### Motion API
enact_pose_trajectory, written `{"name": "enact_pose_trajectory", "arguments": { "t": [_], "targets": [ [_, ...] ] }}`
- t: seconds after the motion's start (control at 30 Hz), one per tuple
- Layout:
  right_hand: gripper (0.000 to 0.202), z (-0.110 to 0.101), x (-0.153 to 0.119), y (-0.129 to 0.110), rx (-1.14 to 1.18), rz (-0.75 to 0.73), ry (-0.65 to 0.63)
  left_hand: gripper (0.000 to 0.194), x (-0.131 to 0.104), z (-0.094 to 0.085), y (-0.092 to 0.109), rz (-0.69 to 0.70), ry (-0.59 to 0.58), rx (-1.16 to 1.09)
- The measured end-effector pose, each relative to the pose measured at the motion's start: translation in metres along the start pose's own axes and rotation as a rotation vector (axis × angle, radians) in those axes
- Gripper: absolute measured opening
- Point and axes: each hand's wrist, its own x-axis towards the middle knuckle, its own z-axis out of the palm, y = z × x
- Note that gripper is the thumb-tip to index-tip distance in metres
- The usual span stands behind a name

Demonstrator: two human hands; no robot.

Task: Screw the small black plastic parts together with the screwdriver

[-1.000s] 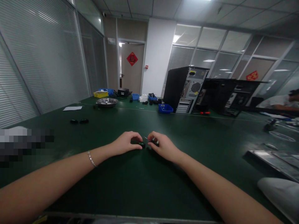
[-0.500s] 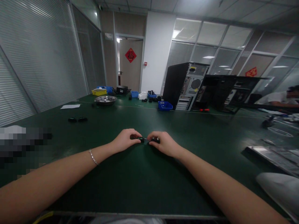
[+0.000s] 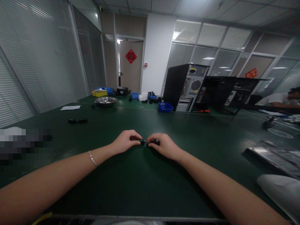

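Near the middle of the dark green table (image 3: 150, 187), the left hand (image 3: 125, 142) and right hand (image 3: 162, 145) each pinch a small black plastic part (image 3: 141, 142) and a small black-handled tool (image 3: 155, 142), whose thin tip could slip off if either grip loosens.

Long green table (image 3: 145, 187), blinds on glass walls (image 3: 47, 62), a closed door (image 3: 130, 67), seemingly ceiling-lit.

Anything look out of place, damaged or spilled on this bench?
Nothing stands out. The left hand and right hand each pinch a small black part over the green table; the metal bowl and blue bin sit upright, nothing spilled.
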Motion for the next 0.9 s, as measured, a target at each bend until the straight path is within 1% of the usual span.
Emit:
{"name": "enact_pose_trajectory", "arguments": {
  "t": [0.1,0.2,0.33,0.47,0.6,0.7,0.8,0.9],
  "targets": [
    [0.018,0.002,0.000,-0.003,0.023,-0.025,0.009,0.020,0.000,0.000,0.003,-0.002,-0.030,0.001],
    [0.018,0.002,0.001,-0.005,0.103,-0.047,0.027,0.023,0.000,0.001,0.004,-0.011,-0.038,-0.003],
    [0.017,0.001,0.003,-0.002,0.208,-0.003,0.098,0.027,0.001,0.004,0.006,-0.046,-0.021,-0.052],
    [0.016,0.002,0.004,0.003,0.162,-0.010,0.117,0.039,0.000,0.005,0.006,-0.043,-0.023,-0.112],
    [0.017,0.002,0.003,0.006,0.087,-0.055,0.116,0.042,0.000,0.006,0.004,-0.008,-0.036,-0.140],
    [0.018,-0.001,0.002,0.007,0.012,-0.085,0.099,0.036,0.000,0.006,0.003,-0.004,-0.026,-0.142],
    [0.019,-0.005,0.001,0.006,-0.042,-0.092,0.067,0.026,0.000,0.005,0.005,0.000,-0.024,-0.101],
    [0.018,-0.008,0.001,0.005,-0.068,-0.103,0.040,0.021,0.000,0.004,0.007,-0.003,-0.032,-0.055]
  ]
}}
